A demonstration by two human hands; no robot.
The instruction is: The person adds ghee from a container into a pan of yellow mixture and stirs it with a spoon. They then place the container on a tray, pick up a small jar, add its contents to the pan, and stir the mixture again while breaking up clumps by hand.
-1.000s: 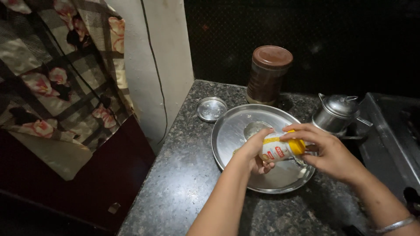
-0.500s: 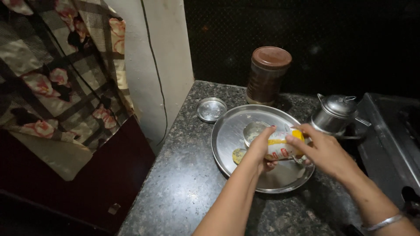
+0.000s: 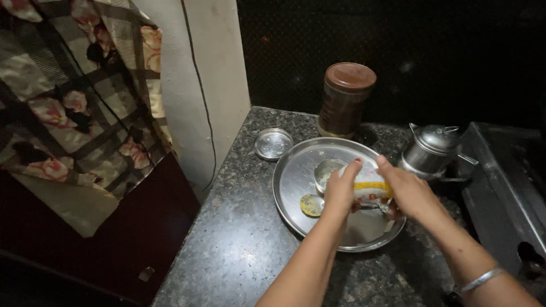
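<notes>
We see both hands meeting over a round steel plate (image 3: 296, 196) that sits on the dark speckled granite counter (image 3: 239, 250). The left hand (image 3: 340, 192) and the right hand (image 3: 406, 193) each have their fingers curled around a small white and yellow packet (image 3: 369, 186), holding it between them just above the plate's middle. On the plate we can make out a small steel bowl (image 3: 325, 170), partly hidden behind the left hand; what it holds we cannot tell. Near it lies a spoon (image 3: 311, 205) with yellow powder in its bowl, its handle running under the hands. Just beyond the plate's left edge rests a small round steel lid (image 3: 273, 143), lying flat on the counter. Behind the plate stands a tall jar with a brown lid (image 3: 346, 99), closed, its contents dark. To the right, close by the plate's rim, a lidded steel pot with a spout (image 3: 431, 150) stands upright beside the stove (image 3: 500, 187).
</notes>
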